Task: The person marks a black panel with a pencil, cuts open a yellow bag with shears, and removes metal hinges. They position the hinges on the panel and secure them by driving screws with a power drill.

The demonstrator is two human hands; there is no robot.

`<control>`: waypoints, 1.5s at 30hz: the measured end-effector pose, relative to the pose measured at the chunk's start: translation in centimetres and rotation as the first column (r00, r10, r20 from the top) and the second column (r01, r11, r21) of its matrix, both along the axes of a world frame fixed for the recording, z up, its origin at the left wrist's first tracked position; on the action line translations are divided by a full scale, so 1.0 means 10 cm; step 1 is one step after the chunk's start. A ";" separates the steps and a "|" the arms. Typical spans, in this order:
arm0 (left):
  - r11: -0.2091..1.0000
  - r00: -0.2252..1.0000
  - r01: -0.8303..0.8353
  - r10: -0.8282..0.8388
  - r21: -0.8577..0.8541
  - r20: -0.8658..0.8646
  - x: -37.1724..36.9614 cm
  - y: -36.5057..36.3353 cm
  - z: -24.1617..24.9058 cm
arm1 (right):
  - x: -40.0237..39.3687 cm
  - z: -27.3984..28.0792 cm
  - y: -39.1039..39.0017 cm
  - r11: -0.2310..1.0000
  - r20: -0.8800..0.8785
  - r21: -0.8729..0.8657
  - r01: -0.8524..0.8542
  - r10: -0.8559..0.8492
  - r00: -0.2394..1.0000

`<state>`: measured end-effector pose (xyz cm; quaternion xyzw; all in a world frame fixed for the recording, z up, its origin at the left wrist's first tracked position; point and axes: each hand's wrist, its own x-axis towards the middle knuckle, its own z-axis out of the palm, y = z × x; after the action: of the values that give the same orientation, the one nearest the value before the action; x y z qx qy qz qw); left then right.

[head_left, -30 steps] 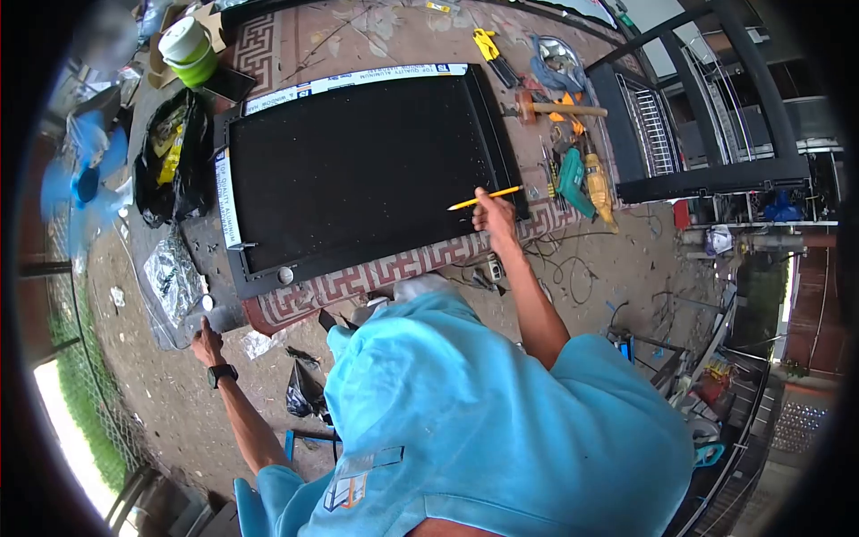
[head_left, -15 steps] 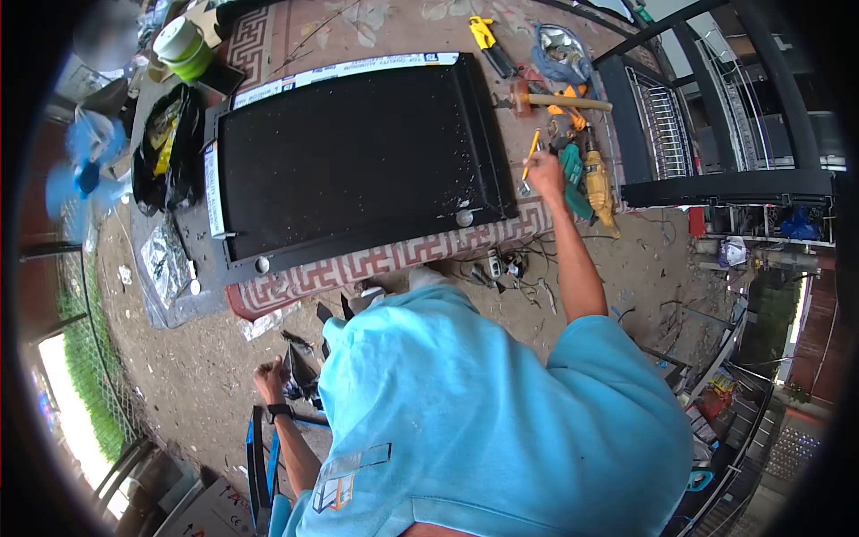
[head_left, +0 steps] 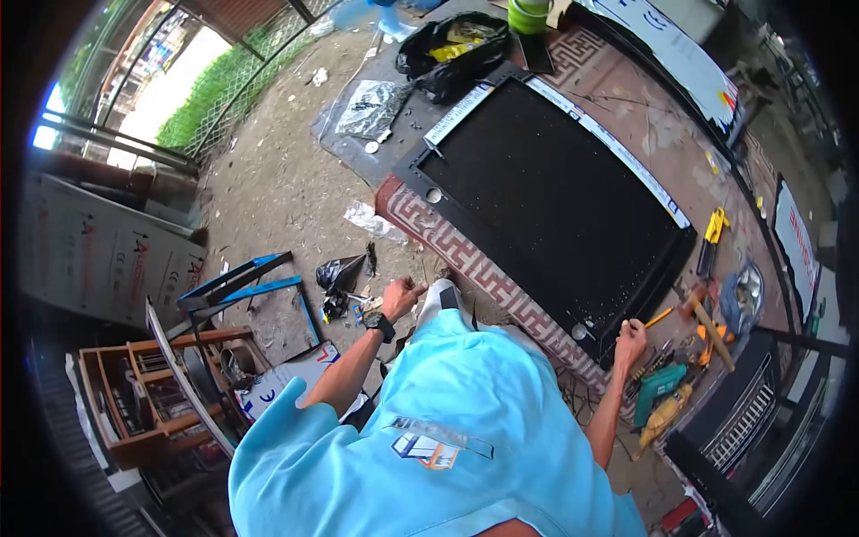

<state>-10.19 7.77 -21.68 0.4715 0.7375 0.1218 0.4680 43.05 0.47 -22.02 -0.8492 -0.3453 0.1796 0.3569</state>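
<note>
One light, stiff pencil (head_left: 659, 317) is sitting pinched in the right hand (head_left: 631, 339), best gripped mid-shaft; the left hand (head_left: 401, 296) is curling loosely, empty.

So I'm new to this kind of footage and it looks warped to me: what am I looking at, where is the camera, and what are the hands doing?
The camera sits on a person's head and looks down through a very wide lens, which bends the edges. The blue shirt at the bottom is the person's own body. Their right hand holds a yellow pencil beside the corner of a large black framed panel, which lies on a patterned mat on dirt ground. Their left hand, above a wristwatch, is curled near the mat's edge; whether it holds anything is unclear. Right of the panel lie tools: a hammer and a green and yellow drill.
</note>
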 end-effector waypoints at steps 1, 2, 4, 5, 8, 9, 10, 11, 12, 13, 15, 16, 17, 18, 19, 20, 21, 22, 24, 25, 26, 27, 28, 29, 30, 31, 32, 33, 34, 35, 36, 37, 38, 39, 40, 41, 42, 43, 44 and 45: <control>0.994 0.996 0.054 -0.047 0.092 -0.080 -0.02 0.15 0.01 | -0.10 0.09 0.11 1.000 -0.036 0.030 -0.006 0.007 0.999; 0.994 0.996 0.045 -0.037 0.101 -0.077 -0.05 0.32 0.05 | -0.19 0.15 0.21 0.998 -0.073 0.055 -0.001 0.005 0.997; 0.978 0.982 0.083 -0.047 0.193 -0.181 -0.15 0.69 0.17 | -0.44 0.34 0.45 0.999 -0.069 0.039 -0.018 0.021 0.997; 0.968 0.999 -0.031 0.037 0.250 -0.018 -0.19 0.93 0.21 | -0.57 0.41 0.62 0.999 -0.066 0.025 -0.029 0.031 0.997; 0.934 0.951 -0.215 0.134 0.286 0.278 -0.26 1.70 0.57 | -0.95 0.47 1.03 0.995 -0.053 0.007 -0.102 0.103 0.993; 0.925 0.945 -0.206 0.104 0.319 0.309 -0.33 2.04 0.59 | -1.16 0.52 1.20 0.996 -0.101 0.022 -0.087 0.088 0.991; 0.918 0.939 -0.196 0.073 0.345 0.337 -0.39 2.37 0.64 | -1.39 0.58 1.35 0.996 -0.122 0.022 -0.087 0.090 0.989; 0.922 0.956 -0.133 0.021 0.364 0.294 -0.44 2.79 0.70 | -1.61 0.57 1.52 0.995 -0.154 0.046 -0.093 0.099 0.983; 0.929 0.968 -0.075 -0.020 0.362 0.252 -0.46 3.12 0.75 | -1.82 0.57 1.60 0.993 -0.185 0.052 -0.103 0.111 0.976; 0.856 0.987 0.023 -0.101 0.517 0.124 -0.46 3.45 0.78 | -2.08 0.62 1.70 0.993 -0.246 0.056 -0.101 0.112 0.963; 0.722 0.989 0.109 -0.148 0.683 -0.001 -0.35 4.14 0.81 | -2.56 0.68 1.92 0.988 -0.309 0.069 -0.137 0.152 0.939; 0.697 0.989 0.095 -0.145 0.711 0.010 -0.29 4.45 0.79 | -2.78 0.70 1.97 0.984 -0.319 0.069 -0.167 0.180 0.930; 0.606 0.985 0.149 -0.161 0.781 -0.063 -0.22 4.75 0.73 | -2.98 0.74 1.99 0.984 -0.321 0.042 -0.171 0.176 0.931; 0.506 0.977 0.198 -0.167 0.840 -0.130 -0.13 5.06 0.60 | -3.13 0.77 2.01 0.984 -0.320 0.014 -0.177 0.172 0.932; 0.447 0.961 0.255 -0.217 0.857 -0.173 -0.08 5.35 0.47 | -3.25 0.71 1.98 0.992 -0.375 -0.007 -0.125 0.113 0.920; 0.459 0.939 0.331 -0.250 0.825 -0.238 -0.04 5.64 0.26 | -3.33 0.68 1.92 0.994 -0.403 -0.009 -0.112 0.099 0.910; 0.473 0.915 0.399 -0.265 0.786 -0.305 0.01 5.80 0.17 | -3.34 0.67 1.85 0.995 -0.394 -0.067 -0.070 0.038 0.918; 0.483 0.886 0.462 -0.276 0.744 -0.371 0.05 5.94 0.11 | -3.34 0.65 1.77 0.992 -0.383 -0.121 -0.029 -0.019 0.924; 0.566 0.766 0.625 -0.311 0.538 -0.563 0.11 6.12 -0.03 | -3.27 0.54 1.54 0.989 -0.328 -0.126 0.074 -0.112 0.938; 0.598 0.741 0.635 -0.290 0.490 -0.606 0.17 6.13 0.01 | -3.24 0.49 1.42 0.980 -0.279 -0.135 0.145 -0.178 0.944; 0.633 0.713 0.638 -0.270 0.440 -0.647 0.23 6.14 0.03 | -3.24 0.45 1.29 0.977 -0.269 -0.136 0.162 -0.193 0.943; 0.677 0.761 0.586 -0.269 0.446 -0.591 0.26 6.16 0.00 | -3.25 0.46 1.21 0.967 -0.278 -0.100 0.234 -0.253 0.927; 0.607 0.742 0.608 -0.205 0.512 -0.638 0.26 6.15 -0.05 | -3.26 0.45 1.13 0.951 -0.290 -0.070 0.302 -0.309 0.906; 0.568 0.737 0.622 -0.191 0.539 -0.649 0.24 6.16 -0.11 | -3.30 0.43 1.05 0.934 -0.308 -0.059 0.353 -0.353 0.883; 0.529 0.729 0.637 -0.179 0.561 -0.660 0.21 6.11 -0.02 | -3.35 0.42 1.01 0.929 -0.306 -0.076 0.362 -0.368 0.878; 0.529 0.761 0.604 -0.162 0.596 -0.628 0.19 6.10 -0.03 | -3.40 0.43 0.96 0.916 -0.341 -0.141 0.375 -0.400 0.851; 0.531 0.751 0.631 -0.232 0.566 -0.618 0.14 6.13 0.00 | -3.44 0.44 0.91 0.903 -0.375 -0.201 0.381 -0.430 0.821; 0.501 0.771 0.618 -0.237 0.606 -0.591 0.08 6.16 -0.10 | -3.50 0.51 0.97 0.887 -0.396 -0.271 0.374 -0.457 0.796; 0.458 0.789 0.607 -0.250 0.650 -0.561 0.02 6.25 -0.21 | -3.51 0.37 0.97 0.910 -0.407 -0.236 0.341 -0.412 0.816; 0.567 0.803 0.582 -0.290 0.583 -0.520 -0.09 6.39 -0.32 | -3.57 0.25 0.93 0.920 -0.410 -0.198 0.339 -0.391 0.824; 0.650 0.808 0.576 -0.361 0.496 -0.465 -0.12 6.49 -0.44 | -3.61 0.31 1.01 0.927 -0.413 -0.192 0.323 -0.375 0.830; 0.589 0.741 0.656 -0.380 0.473 -0.554 -0.14 6.48 -0.36 | -3.62 0.22 0.98 0.953 -0.344 -0.159 0.258 -0.299 0.890; 0.448 0.682 0.730 -0.427 0.517 -0.593 -0.15 6.45 -0.21 | -3.63 0.42 1.08 0.942 -0.361 -0.213 0.259 -0.323 0.875; 0.470 0.701 0.711 -0.412 0.523 -0.583 -0.16 6.49 -0.14 | -3.60 0.53 1.13 0.968 -0.308 -0.127 0.217 -0.246 0.919; 0.465 0.761 0.649 -0.369 0.603 -0.534 -0.12 6.42 0.05 | -3.54 0.69 1.20 0.948 -0.285 -0.251 0.198 -0.268 0.920; 0.462 0.782 0.620 -0.311 0.634 -0.540 -0.03 6.40 0.26 | -3.49 0.66 1.18 0.953 -0.262 -0.225 0.204 -0.261 0.929; 0.433 0.805 0.593 -0.341 0.679 -0.485 0.07 6.32 0.53 | -3.45 0.59 1.13 0.957 -0.265 -0.180 0.229 -0.271 0.925; 0.268 0.734 0.674 -0.348 0.689 -0.583 0.08 6.49 0.54 | -3.40 0.56 1.11 0.968 -0.245 -0.099 0.231 -0.249 0.937; 0.091 0.733 0.663 -0.283 0.743 -0.619 0.21 6.26 0.83 | -3.35 0.45 1.09 0.967 -0.224 -0.016 0.253 -0.250 0.942; -0.002 0.760 0.590 -0.338 0.808 -0.555 0.33 6.10 1.04 | -3.29 0.51 1.14 0.960 -0.320 -0.041 0.278 -0.276 0.906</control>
<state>-6.88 68.75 -11.29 0.8792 0.3300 0.3437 -0.0013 10.10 11.90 -16.89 -0.8477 -0.1586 0.2628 0.4327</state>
